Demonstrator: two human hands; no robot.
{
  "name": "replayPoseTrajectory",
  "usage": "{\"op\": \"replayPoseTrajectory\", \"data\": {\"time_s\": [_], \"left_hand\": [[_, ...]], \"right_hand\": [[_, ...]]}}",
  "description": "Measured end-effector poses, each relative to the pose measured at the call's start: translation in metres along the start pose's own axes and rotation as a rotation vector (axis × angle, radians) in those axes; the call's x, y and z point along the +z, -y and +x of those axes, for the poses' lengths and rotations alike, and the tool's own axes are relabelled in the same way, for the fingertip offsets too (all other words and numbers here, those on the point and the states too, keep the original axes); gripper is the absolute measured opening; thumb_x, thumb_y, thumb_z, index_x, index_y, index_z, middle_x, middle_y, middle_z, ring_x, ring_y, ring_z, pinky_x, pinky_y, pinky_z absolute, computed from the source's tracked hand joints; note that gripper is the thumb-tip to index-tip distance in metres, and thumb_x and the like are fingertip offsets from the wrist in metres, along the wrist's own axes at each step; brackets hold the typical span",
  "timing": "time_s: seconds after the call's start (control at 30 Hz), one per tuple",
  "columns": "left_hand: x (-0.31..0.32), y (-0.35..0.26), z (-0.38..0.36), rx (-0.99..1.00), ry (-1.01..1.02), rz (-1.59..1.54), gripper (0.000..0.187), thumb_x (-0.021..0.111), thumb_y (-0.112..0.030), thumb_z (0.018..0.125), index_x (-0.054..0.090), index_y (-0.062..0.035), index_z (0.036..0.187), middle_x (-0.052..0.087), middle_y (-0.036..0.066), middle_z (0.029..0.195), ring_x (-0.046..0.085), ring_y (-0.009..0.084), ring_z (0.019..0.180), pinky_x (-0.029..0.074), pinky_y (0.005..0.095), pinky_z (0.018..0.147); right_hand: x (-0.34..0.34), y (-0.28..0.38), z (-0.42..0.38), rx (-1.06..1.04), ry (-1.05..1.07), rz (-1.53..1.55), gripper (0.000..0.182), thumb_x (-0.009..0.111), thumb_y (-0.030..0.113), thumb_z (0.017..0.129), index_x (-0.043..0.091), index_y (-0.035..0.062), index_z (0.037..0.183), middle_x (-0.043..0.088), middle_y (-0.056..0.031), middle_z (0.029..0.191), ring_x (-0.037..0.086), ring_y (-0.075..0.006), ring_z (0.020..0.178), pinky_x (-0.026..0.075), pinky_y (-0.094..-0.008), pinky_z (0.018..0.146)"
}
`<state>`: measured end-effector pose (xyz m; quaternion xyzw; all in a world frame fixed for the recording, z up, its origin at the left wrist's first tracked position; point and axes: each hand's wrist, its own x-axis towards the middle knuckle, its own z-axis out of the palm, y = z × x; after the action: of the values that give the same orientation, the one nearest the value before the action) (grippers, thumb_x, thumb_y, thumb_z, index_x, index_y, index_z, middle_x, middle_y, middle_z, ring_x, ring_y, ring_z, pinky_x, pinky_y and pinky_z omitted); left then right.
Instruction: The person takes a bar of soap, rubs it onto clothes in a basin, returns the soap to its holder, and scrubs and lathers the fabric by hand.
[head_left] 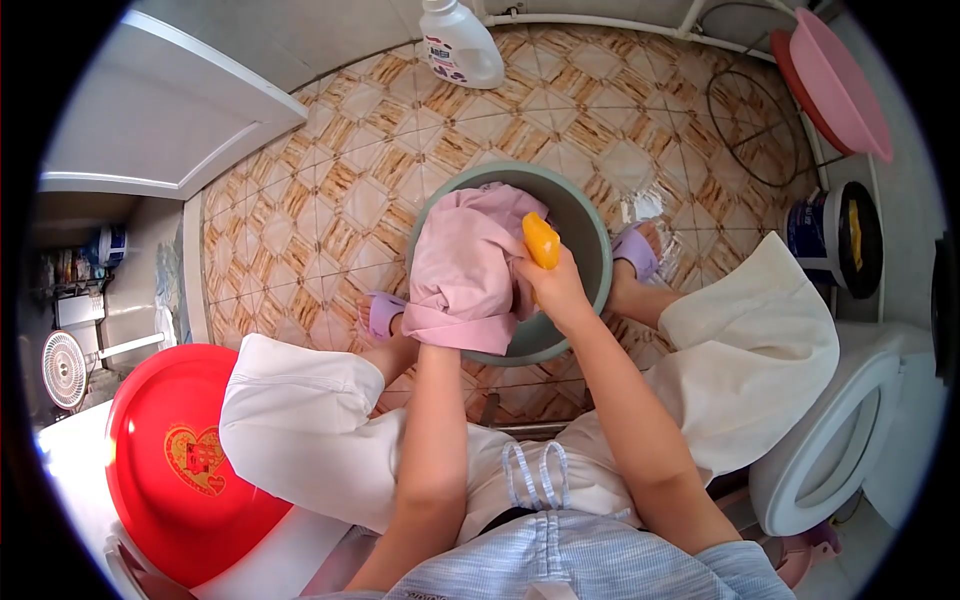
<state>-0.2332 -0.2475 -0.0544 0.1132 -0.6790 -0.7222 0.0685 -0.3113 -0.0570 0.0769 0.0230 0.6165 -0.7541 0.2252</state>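
"Where is the pink cloth [465, 250] sitting?"

"It's bunching up over the green basin [597, 225], on its left side, and spilling across the near rim. I'm guessing the basin is standing there so that the cloth stays off the tiled floor [340, 200]."

"And the left hand?"

"It's disappearing under the cloth at the wrist, so I can't tell whether that grip is open or closed. The left forearm [436, 410] is reaching straight in, and the hand is probably backing the fabric from inside, giving it something firm behind."

"What's the right hand [556, 285] doing?"

"It's closing around a yellow object [541, 240], with one end poking out above the grip. I can't tell whether that's a bar or a handle. It's resting right beside the cloth, likely so both hands are working close together."

"Why is the basin between the feet?"

"The left sandal [384, 314] and right sandal [634, 252] are flanking it, which is bringing it within easy reach of both arms. The white bottle [465, 50] is standing beyond it on the floor, out of the elbows' way."
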Motion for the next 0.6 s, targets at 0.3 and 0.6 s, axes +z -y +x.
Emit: {"op": "replayPoseTrajectory", "data": {"time_s": [0.3, 0.6], "left_hand": [[0.047, -0.083, 0.006, -0.077, 0.013, -0.247, 0.065, 0.059, -0.035, 0.084, 0.036, -0.0019, 0.135, 0.048, 0.011, 0.131, 0.045, 0.0202, 0.122, 0.039, 0.0339, 0.099], [0.074, -0.104, 0.007, -0.100, -0.027, -0.382, 0.062, 0.058, -0.035, 0.085, 0.038, -0.0021, 0.134, 0.049, 0.011, 0.129, 0.046, 0.0202, 0.119, 0.040, 0.0335, 0.098]], "right_hand": [[0.044, 0.037, -0.030, -0.531, -0.103, -0.724, 0.052, 0.071, 0.022, 0.070, 0.048, 0.0007, 0.112, 0.049, -0.0217, 0.120, 0.048, -0.0371, 0.111, 0.039, -0.0436, 0.093], [0.056, 0.041, -0.001, -0.201, 0.027, -0.660, 0.066, 0.070, 0.041, 0.074, 0.046, -0.0016, 0.118, 0.051, -0.0208, 0.125, 0.044, -0.0375, 0.120, 0.030, -0.0495, 0.103]]}}
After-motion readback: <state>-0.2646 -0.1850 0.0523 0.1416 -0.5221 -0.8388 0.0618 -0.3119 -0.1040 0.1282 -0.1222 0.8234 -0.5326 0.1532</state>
